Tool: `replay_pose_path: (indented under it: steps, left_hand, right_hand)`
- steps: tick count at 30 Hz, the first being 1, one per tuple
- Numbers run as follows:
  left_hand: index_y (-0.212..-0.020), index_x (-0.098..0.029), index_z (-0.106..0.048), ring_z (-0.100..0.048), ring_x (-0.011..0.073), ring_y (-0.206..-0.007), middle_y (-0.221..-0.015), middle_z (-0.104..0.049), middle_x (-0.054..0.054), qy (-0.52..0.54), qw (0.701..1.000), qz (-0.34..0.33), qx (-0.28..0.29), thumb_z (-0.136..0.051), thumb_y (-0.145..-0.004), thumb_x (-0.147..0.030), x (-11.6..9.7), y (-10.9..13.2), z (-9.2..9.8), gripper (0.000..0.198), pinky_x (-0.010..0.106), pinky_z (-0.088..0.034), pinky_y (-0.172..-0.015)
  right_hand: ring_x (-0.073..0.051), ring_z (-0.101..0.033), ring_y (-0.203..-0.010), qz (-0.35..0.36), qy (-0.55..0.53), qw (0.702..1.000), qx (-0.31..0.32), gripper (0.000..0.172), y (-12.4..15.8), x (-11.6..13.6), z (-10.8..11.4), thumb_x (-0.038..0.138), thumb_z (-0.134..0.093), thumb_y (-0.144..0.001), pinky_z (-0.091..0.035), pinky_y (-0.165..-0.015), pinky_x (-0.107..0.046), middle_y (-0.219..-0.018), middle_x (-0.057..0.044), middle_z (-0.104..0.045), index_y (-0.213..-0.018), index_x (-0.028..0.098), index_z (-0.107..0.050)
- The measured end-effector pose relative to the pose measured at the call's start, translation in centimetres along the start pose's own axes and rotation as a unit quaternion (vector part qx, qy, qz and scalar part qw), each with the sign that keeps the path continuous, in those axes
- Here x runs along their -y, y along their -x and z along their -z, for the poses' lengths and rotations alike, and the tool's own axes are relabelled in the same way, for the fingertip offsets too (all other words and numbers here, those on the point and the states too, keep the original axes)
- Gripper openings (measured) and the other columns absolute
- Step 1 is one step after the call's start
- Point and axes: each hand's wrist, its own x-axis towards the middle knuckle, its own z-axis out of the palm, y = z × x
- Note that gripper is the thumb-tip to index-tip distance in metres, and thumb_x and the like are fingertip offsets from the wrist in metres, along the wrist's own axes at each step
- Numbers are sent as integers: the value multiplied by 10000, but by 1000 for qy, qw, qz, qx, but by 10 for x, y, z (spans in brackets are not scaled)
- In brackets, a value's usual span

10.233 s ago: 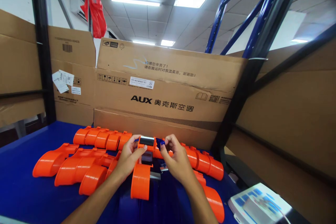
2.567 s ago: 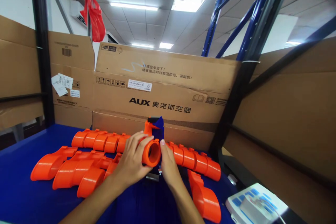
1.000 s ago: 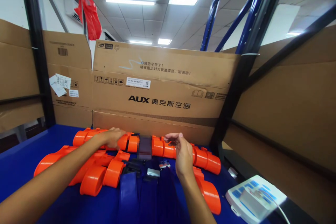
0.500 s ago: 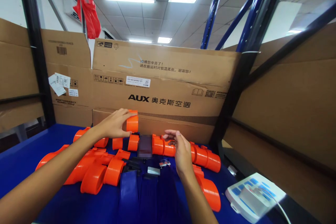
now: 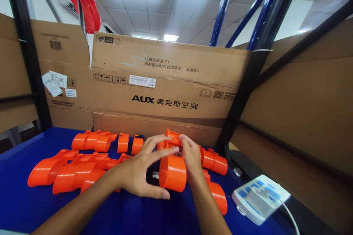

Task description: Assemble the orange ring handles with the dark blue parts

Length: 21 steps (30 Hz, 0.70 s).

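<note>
An orange plastic ring with a flat bracket hangs in front of me over the blue surface. My right hand pinches it by the bracket side, thumb on top; its other fingers are partly hidden. To the left of the ring is my left hand, fingers and thumb spread wide around its near side. The left fingertips pass over the ring's top, and whether they touch it I cannot tell. A small silvery piece shows between my left hand and the ring.
Rows of similar orange rings lie at left, with more at right. A white device with blue buttons and a cable sits at the right edge. Cardboard panels and a dark post stand behind the blue surface.
My left hand has come right and down from the back with a raised orange ring, and its fingers have spread. My right hand now grips an orange ring; before, it held nothing visible.
</note>
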Motion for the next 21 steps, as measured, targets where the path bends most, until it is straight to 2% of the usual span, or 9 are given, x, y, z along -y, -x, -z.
replay_pose_path:
  steps: [2, 4, 7, 9, 12, 15, 17, 19, 21]
  left_hand:
    - [-1485, -346, -471, -219, 390, -1506, -1642, -269, 67, 126, 986, 91, -62, -680, -856, -493, 11, 2, -12, 679, 592, -221, -1205]
    - [-1511, -348, -425, -258, 334, -1505, -1624, -330, 65, 254, 947, 164, -111, -538, -957, -490, 21, 3, -26, 583, 538, -228, -1213]
    - [-1539, -333, -366, -471, 329, -1383, -1507, -514, 98, 405, 875, 210, -164, -642, -916, -415, 31, 2, -43, 687, 491, -378, -1128]
    - [-1496, -286, -454, -583, 312, -1264, -1394, -621, 107, 441, 841, 225, -218, -719, -858, -366, 35, 2, -49, 695, 416, -452, -1049]
    - [-1389, -222, -588, -682, 260, -1058, -1211, -721, 107, 452, 801, 247, -305, -773, -800, -347, 39, 6, -49, 630, 309, -514, -899]
    - [-1384, -203, -581, -685, 174, -710, -918, -755, 59, 463, 765, 260, -365, -784, -778, -384, 46, 15, -46, 664, 254, -515, -662]
    - [-1410, -199, -542, -585, 120, -522, -718, -692, -3, 469, 755, 257, -379, -774, -778, -401, 52, 22, -45, 703, 226, -447, -529]
    - [-1438, -198, -502, -505, 100, -452, -619, -625, -37, 466, 758, 253, -380, -751, -794, -416, 57, 27, -44, 724, 216, -395, -476]
    - [-1456, -195, -472, -487, 103, -448, -601, -609, -38, 455, 764, 252, -381, -730, -807, -433, 60, 30, -43, 738, 224, -396, -473]
  right_hand:
    - [-132, -473, -416, -8, 14, 1000, -8, 297, 2, 1, -2, 497, -667, -821, -355, -425, -246, -535, 20, -638, -787, 202, -658]
    - [-121, -461, -412, -9, 28, 1000, -7, 326, 5, -1, -5, 517, -669, -820, -341, -426, -241, -576, 6, -672, -817, 191, -678]
    - [-120, -455, -404, 5, 64, 998, 17, 390, 9, -5, -10, 572, -640, -838, -348, -427, -248, -608, 0, -686, -856, 187, -698]
    - [-149, -515, -460, 34, 109, 992, 49, 415, 10, -6, -13, 588, -600, -871, -405, -473, -266, -641, -9, -691, -892, 188, -707]
    - [-222, -637, -719, 95, 214, 968, 94, 423, 10, -2, -9, 538, -458, -971, -495, -668, -317, -785, -46, -717, -943, 195, -705]
    - [-245, -617, -917, 138, 358, 918, 104, 391, 10, 8, 2, 398, -340, -1022, -465, -840, -365, -902, -64, -697, -945, 209, -673]
    - [-250, -569, -942, 143, 469, 854, 177, 232, 12, 15, 10, 292, -453, -961, -427, -871, -380, -908, -57, -659, -863, 218, -650]
    - [-260, -529, -1001, 134, 541, 787, 266, 96, 16, 20, 15, 215, -564, -868, -399, -898, -386, -980, -60, -623, -842, 226, -656]
    - [-266, -509, -1023, 107, 574, 742, 328, 94, 20, 22, 17, 203, -638, -810, -382, -910, -394, -1025, -61, -585, -889, 237, -676]
